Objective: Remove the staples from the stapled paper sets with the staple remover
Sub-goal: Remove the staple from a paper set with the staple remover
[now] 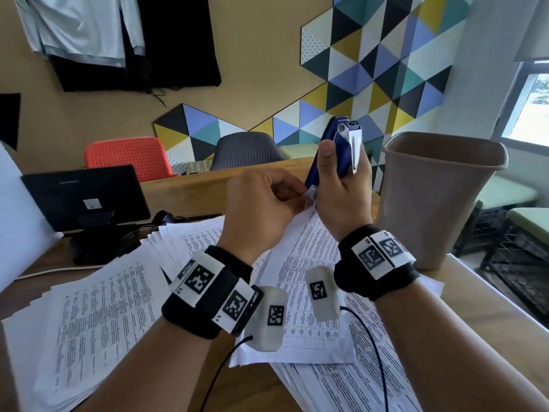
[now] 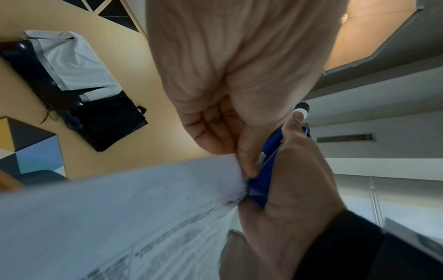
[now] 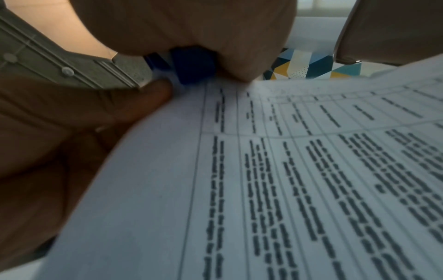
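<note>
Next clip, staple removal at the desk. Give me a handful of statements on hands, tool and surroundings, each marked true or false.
1. The right hand grips the blue staple remover. True.
2. The left hand lies flat on the desk. False: it is raised and pinches the corner of the paper set.
3. The staple remover's tip meets that pinched corner. True.
4. A bin stands to the person's left. False: it stands to the right.
5. More printed sheets lie on the desk. True.
</note>
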Motion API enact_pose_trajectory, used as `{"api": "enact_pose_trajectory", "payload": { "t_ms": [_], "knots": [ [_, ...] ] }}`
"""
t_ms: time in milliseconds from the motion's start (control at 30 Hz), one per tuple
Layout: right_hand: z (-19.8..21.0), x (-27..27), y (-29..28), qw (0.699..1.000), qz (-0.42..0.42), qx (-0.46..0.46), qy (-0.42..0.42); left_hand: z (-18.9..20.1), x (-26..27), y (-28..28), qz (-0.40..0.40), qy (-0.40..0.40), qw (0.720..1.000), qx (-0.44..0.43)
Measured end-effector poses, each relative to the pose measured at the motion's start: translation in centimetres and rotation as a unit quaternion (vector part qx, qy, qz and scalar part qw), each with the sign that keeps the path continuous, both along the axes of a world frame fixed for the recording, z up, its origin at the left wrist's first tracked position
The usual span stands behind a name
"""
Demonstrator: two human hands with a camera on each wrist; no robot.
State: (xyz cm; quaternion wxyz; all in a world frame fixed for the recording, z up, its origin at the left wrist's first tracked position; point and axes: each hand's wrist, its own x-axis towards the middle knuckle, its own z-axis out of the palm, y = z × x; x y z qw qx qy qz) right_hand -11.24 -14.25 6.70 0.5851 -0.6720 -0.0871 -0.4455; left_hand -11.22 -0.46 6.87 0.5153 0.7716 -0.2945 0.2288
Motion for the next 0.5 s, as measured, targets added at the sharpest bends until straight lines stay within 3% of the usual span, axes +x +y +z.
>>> {"api": "enact_pose_trajectory", "payload": {
  "t_ms": [300,433,500],
  "knots": [
    [-1.0,0.8,-1.2,1.000,0.006,-0.027,-0.004,-1.4,0.9,-1.2,0.042,0.022,0.999,0.019],
    [-1.5,1.8,-3.5,0.996,0.008,0.085,-0.018,-2.7,3.5,-1.2,0.033,0.079,0.994,0.069],
    [-2.3,2.3,-5.1,0.992,-0.004,0.125,-0.012,-3.8,5.9,-0.7,0.016,0.144,0.988,0.057]
  ]
}}
